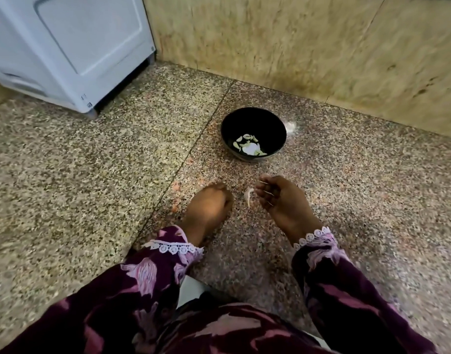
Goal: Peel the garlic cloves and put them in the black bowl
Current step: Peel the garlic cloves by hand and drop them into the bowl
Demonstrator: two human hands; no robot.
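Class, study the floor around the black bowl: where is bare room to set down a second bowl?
Bare floor lies left of the black bowl, toward the white appliance. Crowded: between the hands, where a garlic skin lies.

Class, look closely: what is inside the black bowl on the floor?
Inside the black bowl lie several pale peeled garlic cloves, gathered at the bottom toward the near side. The near wall hides part of the bottom, so an exact count is not possible.
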